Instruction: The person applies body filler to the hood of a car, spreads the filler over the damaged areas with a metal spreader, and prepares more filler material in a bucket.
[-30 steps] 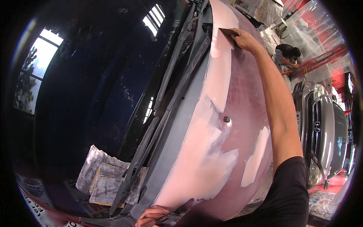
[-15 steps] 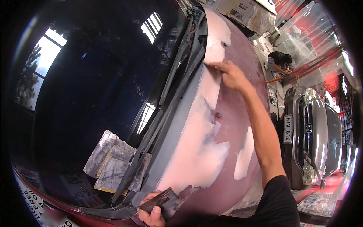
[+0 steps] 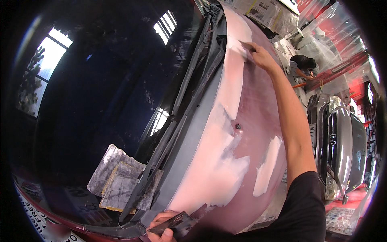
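In the head view, the grip of the right hand, at about one o'clock, is narrow, pinching a thin dark spreader at the long pale pink patch that runs along the windshield side of the dull mauve car hood. Between six and seven o'clock, the grip of the left hand holds a dark flat plate, thumb on top, near the patch's lower end. Worn grey sheets lie on the dark windshield toward eight o'clock, a person crouches near two, and a brown-grey car stands just past three.
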A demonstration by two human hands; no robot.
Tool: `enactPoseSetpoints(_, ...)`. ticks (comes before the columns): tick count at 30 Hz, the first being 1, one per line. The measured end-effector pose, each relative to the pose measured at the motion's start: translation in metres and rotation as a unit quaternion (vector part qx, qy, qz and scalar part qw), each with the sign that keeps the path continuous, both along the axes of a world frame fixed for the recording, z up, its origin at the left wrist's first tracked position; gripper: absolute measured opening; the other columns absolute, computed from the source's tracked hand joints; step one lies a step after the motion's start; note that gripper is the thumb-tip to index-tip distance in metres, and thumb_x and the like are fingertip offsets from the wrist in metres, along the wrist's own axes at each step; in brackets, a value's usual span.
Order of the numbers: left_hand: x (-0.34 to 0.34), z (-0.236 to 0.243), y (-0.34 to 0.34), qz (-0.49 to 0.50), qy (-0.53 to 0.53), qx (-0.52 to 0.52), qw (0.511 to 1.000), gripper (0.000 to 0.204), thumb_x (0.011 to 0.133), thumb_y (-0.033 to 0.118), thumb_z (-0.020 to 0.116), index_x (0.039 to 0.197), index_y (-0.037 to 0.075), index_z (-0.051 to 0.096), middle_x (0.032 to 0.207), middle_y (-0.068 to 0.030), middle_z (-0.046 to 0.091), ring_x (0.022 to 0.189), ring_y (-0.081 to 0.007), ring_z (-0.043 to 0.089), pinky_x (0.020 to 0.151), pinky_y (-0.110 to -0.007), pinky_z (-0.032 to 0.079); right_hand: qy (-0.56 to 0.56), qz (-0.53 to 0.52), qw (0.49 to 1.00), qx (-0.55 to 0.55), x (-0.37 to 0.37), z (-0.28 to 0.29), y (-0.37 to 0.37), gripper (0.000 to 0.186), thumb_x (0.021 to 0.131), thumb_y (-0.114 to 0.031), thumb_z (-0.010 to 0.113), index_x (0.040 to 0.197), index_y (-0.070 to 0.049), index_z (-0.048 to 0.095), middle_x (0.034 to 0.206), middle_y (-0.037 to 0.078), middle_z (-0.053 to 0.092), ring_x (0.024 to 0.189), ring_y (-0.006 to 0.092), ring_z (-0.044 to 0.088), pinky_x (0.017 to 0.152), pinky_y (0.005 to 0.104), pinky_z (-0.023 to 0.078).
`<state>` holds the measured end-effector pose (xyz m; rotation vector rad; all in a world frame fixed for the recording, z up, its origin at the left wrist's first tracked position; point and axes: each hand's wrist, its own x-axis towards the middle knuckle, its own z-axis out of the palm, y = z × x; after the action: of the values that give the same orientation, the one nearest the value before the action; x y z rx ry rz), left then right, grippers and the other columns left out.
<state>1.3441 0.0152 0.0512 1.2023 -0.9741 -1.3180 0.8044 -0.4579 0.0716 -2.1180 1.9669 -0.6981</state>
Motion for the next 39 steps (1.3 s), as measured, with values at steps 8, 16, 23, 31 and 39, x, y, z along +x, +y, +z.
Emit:
enactPoseSetpoints(8, -0.007, 0.002, -0.011, -0.015, 0.062, -0.038, 0.997, 0.052, 0.096, 0.035, 0.070, 0.110, -0.015, 0.070, 0.110, -0.0315, 0.072, 0.099, -0.0422, 0.071, 0.088, -0.051, 0.058, 0.054, -0.046, 0.997, 0.040, -0.005, -0.008, -0.051, 0.056, 0.093, -0.010, 0.049, 0.147, -0.016, 0.063, 0.121, 0.027, 0.074, 0.113, 0.0418, 0.071, 0.098, 0.0446, 0.055)
enactPoseSetpoints(16, -0.016, -0.012, -0.003, 0.056, 0.086, -0.110, 0.989, 0.024, 0.093, 0.017, 0.068, 0.098, -0.006, 0.065, 0.091, -0.0327, 0.069, 0.077, -0.0418, 0.069, 0.068, -0.056, 0.058, 0.093, -0.156, 0.969, 0.166, 0.037, 0.033, -0.048, 0.049, 0.092, -0.020, 0.050, 0.137, -0.013, 0.068, 0.124, 0.023, 0.074, 0.112, 0.0399, 0.072, 0.088, 0.0518, 0.056)
enactPoseSetpoints(23, -0.039, -0.057, -0.029, 0.147, 0.165, -0.394, 0.892, 0.013, 0.093, 0.010, 0.065, 0.096, -0.002, 0.066, 0.079, -0.0280, 0.065, 0.066, -0.0399, 0.066, 0.058, -0.054, 0.057, 0.097, -0.202, 0.943, 0.245, 0.043, 0.030, -0.064, 0.045, 0.096, -0.026, 0.052, 0.139, -0.019, 0.065, 0.125, 0.019, 0.072, 0.109, 0.0384, 0.072, 0.085, 0.0551, 0.058)
enactPoseSetpoints(31, -0.030, -0.040, -0.024, 0.106, 0.134, -0.357, 0.918, 0.007, 0.093, 0.005, 0.063, 0.090, 0.000, 0.066, 0.069, -0.0228, 0.062, 0.058, -0.0385, 0.064, 0.052, -0.053, 0.057, 0.065, -0.211, 0.930, 0.295, 0.050, 0.036, -0.061, 0.048, 0.103, -0.035, 0.056, 0.151, -0.030, 0.056, 0.135, 0.012, 0.068, 0.115, 0.0357, 0.068, 0.080, 0.0627, 0.060)
enactPoseSetpoints(39, -0.006, 0.007, -0.012, -0.023, 0.076, -0.023, 0.997, 0.049, 0.097, 0.033, 0.069, 0.108, -0.015, 0.070, 0.106, -0.0303, 0.073, 0.094, -0.0417, 0.071, 0.085, -0.050, 0.058, 0.085, -0.030, 0.984, 0.155, 0.048, 0.022, -0.018, 0.051, 0.101, -0.016, 0.060, 0.151, -0.025, 0.062, 0.119, 0.015, 0.076, 0.103, 0.0276, 0.073, 0.084, 0.0384, 0.059)
